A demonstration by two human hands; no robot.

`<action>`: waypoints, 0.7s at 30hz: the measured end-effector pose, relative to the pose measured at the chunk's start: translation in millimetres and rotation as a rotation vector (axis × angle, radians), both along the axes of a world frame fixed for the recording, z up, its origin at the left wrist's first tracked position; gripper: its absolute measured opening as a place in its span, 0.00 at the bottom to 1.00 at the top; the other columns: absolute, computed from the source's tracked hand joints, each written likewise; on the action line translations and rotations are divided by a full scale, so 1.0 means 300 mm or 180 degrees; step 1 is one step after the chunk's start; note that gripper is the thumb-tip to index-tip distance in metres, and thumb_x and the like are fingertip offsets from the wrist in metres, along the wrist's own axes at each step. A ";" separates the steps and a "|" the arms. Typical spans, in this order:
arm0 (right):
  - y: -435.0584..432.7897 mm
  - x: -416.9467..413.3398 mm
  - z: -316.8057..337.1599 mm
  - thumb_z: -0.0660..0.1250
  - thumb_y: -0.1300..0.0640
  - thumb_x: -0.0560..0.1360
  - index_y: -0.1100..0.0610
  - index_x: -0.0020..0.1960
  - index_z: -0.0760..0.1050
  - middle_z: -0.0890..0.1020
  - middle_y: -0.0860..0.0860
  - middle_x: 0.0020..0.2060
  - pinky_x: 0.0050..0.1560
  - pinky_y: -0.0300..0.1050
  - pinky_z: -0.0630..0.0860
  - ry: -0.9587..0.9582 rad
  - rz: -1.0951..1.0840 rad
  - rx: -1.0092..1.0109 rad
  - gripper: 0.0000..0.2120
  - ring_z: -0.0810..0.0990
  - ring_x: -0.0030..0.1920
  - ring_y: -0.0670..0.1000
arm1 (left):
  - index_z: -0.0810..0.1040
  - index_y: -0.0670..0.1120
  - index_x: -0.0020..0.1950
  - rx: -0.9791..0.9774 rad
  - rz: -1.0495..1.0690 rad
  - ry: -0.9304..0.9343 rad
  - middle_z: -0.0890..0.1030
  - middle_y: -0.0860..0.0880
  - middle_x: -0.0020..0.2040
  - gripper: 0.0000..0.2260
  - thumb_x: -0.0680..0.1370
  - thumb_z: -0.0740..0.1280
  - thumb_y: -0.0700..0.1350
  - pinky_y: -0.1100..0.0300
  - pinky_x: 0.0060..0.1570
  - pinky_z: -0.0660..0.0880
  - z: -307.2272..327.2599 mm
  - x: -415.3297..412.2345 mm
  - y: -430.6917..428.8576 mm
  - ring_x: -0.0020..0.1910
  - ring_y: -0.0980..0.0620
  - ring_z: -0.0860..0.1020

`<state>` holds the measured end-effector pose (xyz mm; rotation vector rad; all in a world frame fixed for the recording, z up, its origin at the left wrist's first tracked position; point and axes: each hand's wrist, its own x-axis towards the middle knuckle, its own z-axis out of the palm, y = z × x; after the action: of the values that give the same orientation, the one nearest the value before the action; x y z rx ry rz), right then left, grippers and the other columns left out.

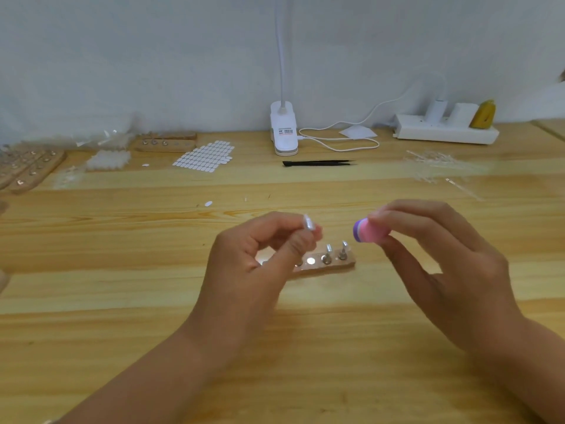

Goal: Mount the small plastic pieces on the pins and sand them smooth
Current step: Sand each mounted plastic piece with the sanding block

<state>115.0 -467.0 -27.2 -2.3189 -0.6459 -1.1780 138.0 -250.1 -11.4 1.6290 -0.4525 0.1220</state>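
Piece (308, 223) of pale plastic pinched at fingertips of my left hand (260, 258), raised above wooden pin block (327, 264) on table (122, 286). My right hand (428, 255) grips pink sanding block (371, 231) near it, apart. Sanding step, I judge. Next calls for closing gap, light strokes on edge, firm pinch.

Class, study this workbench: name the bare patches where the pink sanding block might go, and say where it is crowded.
Bare wood lies left of the left hand, right of the right hand, and in the band between the tweezers and the pin block, bar stray bits. The back edge is crowded: wooden boards, sticker sheet, lamp clamp, power strip.
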 end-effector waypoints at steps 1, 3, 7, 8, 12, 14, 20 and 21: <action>0.009 -0.005 -0.006 0.69 0.66 0.78 0.62 0.58 0.81 0.81 0.53 0.52 0.59 0.36 0.74 0.0004 0.0081 -0.0043 0.09 0.80 0.54 0.48 | 0.84 0.50 0.45 0.0216 0.0137 -0.0115 0.85 0.54 0.44 0.04 0.76 0.71 0.42 0.63 0.48 0.78 -0.008 0.010 -0.002 0.46 0.53 0.83; 0.023 -0.011 -0.013 0.69 0.68 0.77 0.63 0.57 0.82 0.82 0.54 0.52 0.56 0.42 0.77 0.0008 0.0229 -0.0166 0.09 0.81 0.53 0.51 | 0.83 0.50 0.45 0.0554 0.0217 -0.0272 0.85 0.57 0.44 0.05 0.76 0.71 0.39 0.67 0.46 0.76 -0.020 0.023 -0.014 0.47 0.57 0.82; 0.021 -0.009 -0.012 0.70 0.68 0.77 0.64 0.57 0.82 0.83 0.55 0.51 0.54 0.45 0.77 0.0024 0.0178 -0.0204 0.09 0.81 0.51 0.52 | 0.81 0.56 0.40 0.1295 0.0299 -0.0381 0.81 0.58 0.45 0.11 0.73 0.74 0.39 0.58 0.52 0.73 -0.051 0.036 -0.044 0.51 0.58 0.78; 0.020 -0.008 -0.011 0.70 0.67 0.77 0.64 0.57 0.82 0.83 0.55 0.51 0.54 0.45 0.77 0.0036 0.0148 -0.0178 0.09 0.81 0.51 0.52 | 0.80 0.59 0.40 0.1456 0.0320 -0.0316 0.80 0.58 0.45 0.12 0.73 0.74 0.41 0.53 0.55 0.72 -0.054 0.038 -0.049 0.51 0.57 0.77; 0.023 -0.009 -0.013 0.69 0.67 0.77 0.64 0.56 0.82 0.83 0.56 0.50 0.53 0.45 0.77 0.0059 0.0098 -0.0137 0.08 0.82 0.50 0.53 | 0.81 0.55 0.41 0.1575 0.0244 -0.0079 0.81 0.56 0.41 0.07 0.74 0.73 0.42 0.43 0.57 0.71 -0.063 0.048 -0.053 0.46 0.57 0.78; 0.026 -0.010 -0.017 0.69 0.67 0.77 0.64 0.56 0.82 0.83 0.56 0.50 0.53 0.46 0.77 0.0099 0.0101 -0.0146 0.08 0.82 0.49 0.55 | 0.81 0.55 0.42 0.1628 0.0251 -0.0088 0.81 0.56 0.41 0.07 0.74 0.72 0.42 0.44 0.57 0.72 -0.062 0.050 -0.054 0.45 0.57 0.77; 0.035 0.002 -0.018 0.63 0.60 0.74 0.61 0.52 0.77 0.74 0.45 0.46 0.51 0.26 0.67 0.0696 -0.0115 -0.0045 0.09 0.69 0.45 0.40 | 0.80 0.57 0.49 0.2000 0.0436 -0.0325 0.79 0.57 0.45 0.07 0.73 0.73 0.46 0.48 0.59 0.70 -0.066 0.063 -0.053 0.49 0.57 0.75; 0.036 0.003 -0.018 0.61 0.58 0.73 0.61 0.52 0.76 0.73 0.45 0.45 0.49 0.24 0.65 0.0798 -0.0177 -0.0012 0.11 0.67 0.44 0.40 | 0.80 0.57 0.51 0.2045 0.0460 -0.0372 0.78 0.58 0.46 0.09 0.73 0.73 0.48 0.51 0.61 0.68 -0.068 0.066 -0.052 0.50 0.58 0.74</action>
<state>115.9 -456.1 -32.7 -2.4482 -0.4963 -0.8880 157.7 -265.8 -31.8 2.2960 -0.4921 0.1942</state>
